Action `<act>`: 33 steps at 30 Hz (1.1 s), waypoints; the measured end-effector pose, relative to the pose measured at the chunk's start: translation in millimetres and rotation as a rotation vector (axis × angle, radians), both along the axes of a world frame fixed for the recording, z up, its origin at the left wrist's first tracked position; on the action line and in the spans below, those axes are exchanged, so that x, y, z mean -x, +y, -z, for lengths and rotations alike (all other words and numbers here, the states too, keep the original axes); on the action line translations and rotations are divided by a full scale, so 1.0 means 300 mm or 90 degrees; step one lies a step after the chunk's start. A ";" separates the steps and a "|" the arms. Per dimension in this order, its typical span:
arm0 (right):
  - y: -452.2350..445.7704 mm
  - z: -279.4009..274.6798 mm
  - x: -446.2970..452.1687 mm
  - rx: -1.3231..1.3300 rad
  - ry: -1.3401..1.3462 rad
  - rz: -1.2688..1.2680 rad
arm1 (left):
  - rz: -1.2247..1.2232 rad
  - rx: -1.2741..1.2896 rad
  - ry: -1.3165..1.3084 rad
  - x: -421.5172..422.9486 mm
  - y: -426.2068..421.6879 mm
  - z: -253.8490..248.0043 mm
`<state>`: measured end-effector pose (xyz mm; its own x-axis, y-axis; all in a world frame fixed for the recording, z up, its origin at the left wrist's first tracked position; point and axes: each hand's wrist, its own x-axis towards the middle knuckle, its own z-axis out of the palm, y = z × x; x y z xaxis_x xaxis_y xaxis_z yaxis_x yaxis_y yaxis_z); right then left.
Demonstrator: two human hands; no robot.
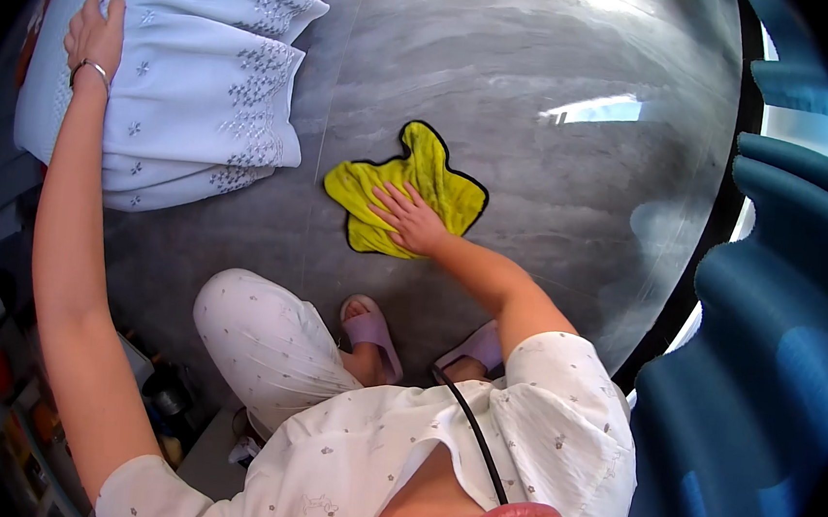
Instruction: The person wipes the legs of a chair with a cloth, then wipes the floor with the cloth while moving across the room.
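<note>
A yellow-green cleaning cloth [457, 196] with a black edge lies spread unevenly on the grey marbled floor. My right hand [409, 221] presses flat on it, fingers stretched out and slightly apart. Far to the left, my left hand [96, 37] rests on a pale cover [190, 76] with silver floral embroidery, draped in folds over something hidden beneath. Its fingers are extended over the cloth surface, not wrapped round anything visible. A bracelet [90, 68] circles that wrist.
The glossy floor [555, 192] reflects bright light. Blue curtains [725, 380] hang along the right side, beside a dark border. My feet in lilac slippers [369, 330] stand just below the cloth. Various dim items [170, 390] crowd the lower left.
</note>
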<state>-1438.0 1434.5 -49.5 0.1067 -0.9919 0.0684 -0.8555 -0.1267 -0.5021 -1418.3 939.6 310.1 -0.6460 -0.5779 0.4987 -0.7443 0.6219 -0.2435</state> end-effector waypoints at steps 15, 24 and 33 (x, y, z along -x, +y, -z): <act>0.611 -0.029 0.647 -0.124 0.181 0.288 | -0.003 0.012 -0.008 -0.003 -0.044 0.006; 0.607 0.151 0.972 -0.094 0.364 1.178 | 0.017 0.009 -0.002 0.000 -0.016 -0.002; 0.026 0.154 1.018 -0.157 0.255 1.202 | 0.035 0.014 -0.006 0.002 0.005 -0.009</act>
